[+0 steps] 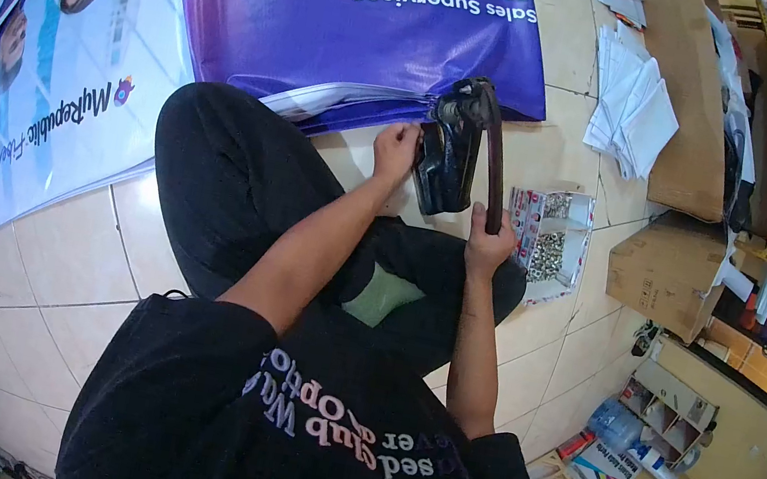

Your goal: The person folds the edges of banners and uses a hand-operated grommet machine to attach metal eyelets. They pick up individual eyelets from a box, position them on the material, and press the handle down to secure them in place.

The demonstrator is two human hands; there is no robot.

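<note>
A dark metal hand eyelet press (447, 164) stands on the tiled floor in front of my crossed legs. Its long brown lever (493, 172) points back towards me, and my right hand (489, 241) is wrapped round the end of it. Close to the left side of the press body, my left hand (395, 152) has its fingers curled closed; what they hold, if anything, is hidden. The edge of a purple printed banner (336, 39) reaches the head of the press, with white folded layers showing along that edge.
Right of the press is a divided box (524, 233) of small metal eyelets (547, 257). A white printed banner (102, 132) spreads at the left. Folded white sheets (634, 109) and a cardboard box (666, 277) lie at the right. A green patch (384, 298) shows at my lap.
</note>
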